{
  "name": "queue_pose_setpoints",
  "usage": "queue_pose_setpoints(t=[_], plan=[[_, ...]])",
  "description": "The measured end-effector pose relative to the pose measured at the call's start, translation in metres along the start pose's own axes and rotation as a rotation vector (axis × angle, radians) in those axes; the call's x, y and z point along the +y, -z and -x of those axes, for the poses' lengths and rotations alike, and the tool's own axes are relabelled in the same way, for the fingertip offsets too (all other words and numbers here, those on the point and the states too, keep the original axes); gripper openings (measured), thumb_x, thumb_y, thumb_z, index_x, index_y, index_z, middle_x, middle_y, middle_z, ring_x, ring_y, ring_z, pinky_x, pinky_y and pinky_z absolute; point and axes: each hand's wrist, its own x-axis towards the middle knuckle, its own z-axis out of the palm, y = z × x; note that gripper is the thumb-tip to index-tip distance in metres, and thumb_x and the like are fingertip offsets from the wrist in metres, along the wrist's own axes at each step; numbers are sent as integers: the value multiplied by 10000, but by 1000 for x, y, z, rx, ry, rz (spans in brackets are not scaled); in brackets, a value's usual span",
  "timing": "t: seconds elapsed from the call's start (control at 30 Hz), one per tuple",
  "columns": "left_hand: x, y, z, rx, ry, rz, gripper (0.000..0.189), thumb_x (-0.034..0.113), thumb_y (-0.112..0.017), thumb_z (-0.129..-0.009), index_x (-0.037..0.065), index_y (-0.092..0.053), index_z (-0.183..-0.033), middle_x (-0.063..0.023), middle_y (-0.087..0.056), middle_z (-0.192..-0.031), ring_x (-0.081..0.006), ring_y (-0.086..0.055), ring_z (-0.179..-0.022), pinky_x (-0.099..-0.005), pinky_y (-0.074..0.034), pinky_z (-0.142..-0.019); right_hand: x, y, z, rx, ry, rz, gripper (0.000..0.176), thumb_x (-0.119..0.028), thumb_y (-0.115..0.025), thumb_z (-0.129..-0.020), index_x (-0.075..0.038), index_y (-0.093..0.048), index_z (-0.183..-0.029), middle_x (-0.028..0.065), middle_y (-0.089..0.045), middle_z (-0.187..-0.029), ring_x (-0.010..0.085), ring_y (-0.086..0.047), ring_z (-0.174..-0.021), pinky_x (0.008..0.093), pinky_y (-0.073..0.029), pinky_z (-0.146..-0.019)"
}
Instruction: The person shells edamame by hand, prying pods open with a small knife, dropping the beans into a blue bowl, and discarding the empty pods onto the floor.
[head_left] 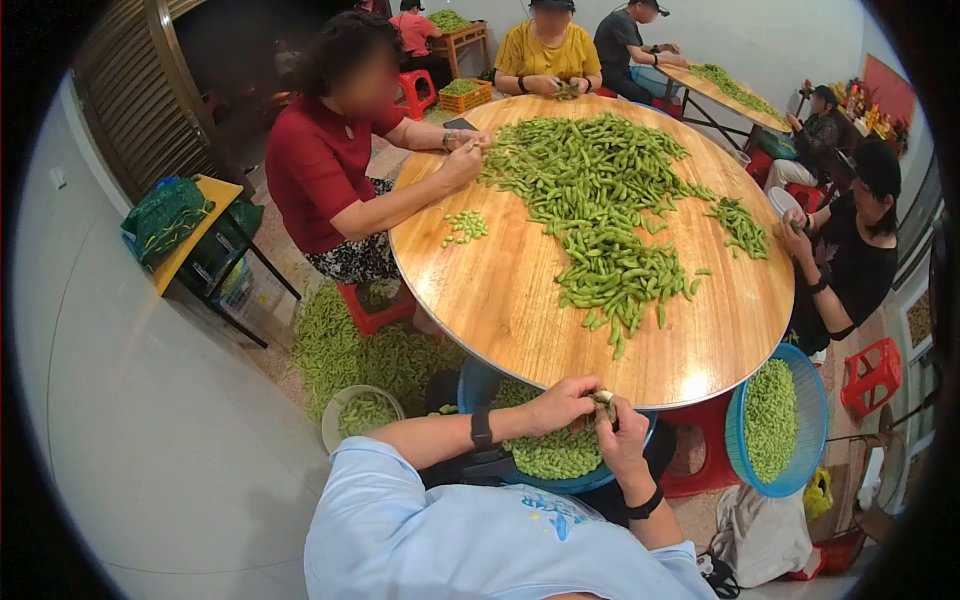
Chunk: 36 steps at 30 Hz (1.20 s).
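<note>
My left hand (560, 406) and my right hand (624, 440) meet just past the near edge of the round wooden table (470, 320). Fingers of both are closed in a pinch around one small soybean pod (604, 402), mostly hidden by the fingertips. Something white shows at the fingertips, too small to make out. Below the hands, a blue basin (478, 388) holds many shelled green beans (556, 456). Across the tabletop spreads a large heap of green soybean pods (600, 190), its narrow end pointing towards me.
A person in red (335, 170) sits at the left behind a few shelled beans (464, 227). Others sit around the far and right sides. Pods (345, 335) cover the floor at left, near a pale bucket (333, 425). A blue basket (815, 420) of beans stands right.
</note>
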Motion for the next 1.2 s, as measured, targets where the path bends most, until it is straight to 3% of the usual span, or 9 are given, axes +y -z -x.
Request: queue_pose_setpoints(t=[0.23,0.5,0.67,0.8,0.87,0.97,1.03,1.17,1.2], plan=[[-6,4,-2,-68,24,20,204,38,-449,-865,10,-540,-1046,-31,-564,-865,-96,-547,-686,-236,-468,-576,-3,9,-3,-80,-57,-3,292,-9,-601,-741,20,-549,-1026,177,-603,-686,328,-636,-605,364,-489,-538],[-2,-4,6,-94,203,212,203,35,-449,-871,20,-537,-1053,-22,-552,-882,-82,-538,-694,-233,-461,-591,2,20,1,-235,-118,-49,265,-24,-599,-709,26,-530,-960,182,-592,-663,350,-622,-597,387,-482,-532],[-22,-10,-1,24,-4,-133,205,6,-443,-853,9,-545,-1031,-31,-548,-821,-71,-521,-722,-236,-425,-596,-3,18,3,-164,-29,34,263,-28,-590,-708,24,-547,-962,186,-589,-652,337,-615,-566,373,-476,-520],[-21,-5,7,-16,-194,-452,217,26,-487,-827,-3,-543,-1035,-82,-580,-835,-156,-575,-758,-296,-460,-648,10,29,2,-102,-170,-41,210,-38,-574,-714,28,-568,-913,156,-586,-619,263,-610,-528,345,-471,-500],[-24,-3,15,-46,-301,-755,277,88,-571,-809,-9,-536,-1067,-144,-613,-896,-259,-613,-834,-359,-479,-736,6,37,-1,-130,-323,-117,155,-39,-550,-735,36,-570,-869,123,-575,-580,171,-592,-509,306,-454,-480],[-6,-14,26,43,-396,-735,359,164,-648,-799,0,-539,-1099,-183,-626,-940,-315,-621,-883,-388,-485,-784,4,37,4,-214,-413,-236,136,-43,-546,-760,26,-577,-873,89,-570,-575,135,-560,-489,276,-423,-451],[12,-17,35,132,-169,-712,413,182,-682,-795,0,-531,-1134,-168,-634,-938,-289,-629,-859,-365,-495,-768,-4,28,5,-211,-558,-501,105,-51,-530,-807,10,-581,-876,39,-553,-583,98,-520,-480,243,-387,-429],[27,-1,55,64,-89,-534,291,123,-678,-794,-1,-577,-1037,-170,-634,-893,-271,-641,-771,-346,-510,-675,-20,2,6,-208,-782,-1000,93,-101,-534,-893,-25,-550,-944,20,-496,-611,75,-417,-453,222,-324,-406],[33,11,62,15,-205,-837,241,121,-668,-796,-3,-580,-983,-186,-628,-862,-301,-637,-746,-370,-508,-649,-22,-2,8,-189,-787,-1008,93,-101,-534,-893,-25,-550,-944,20,-496,-611,75,-417,-453,222,-324,-406]])
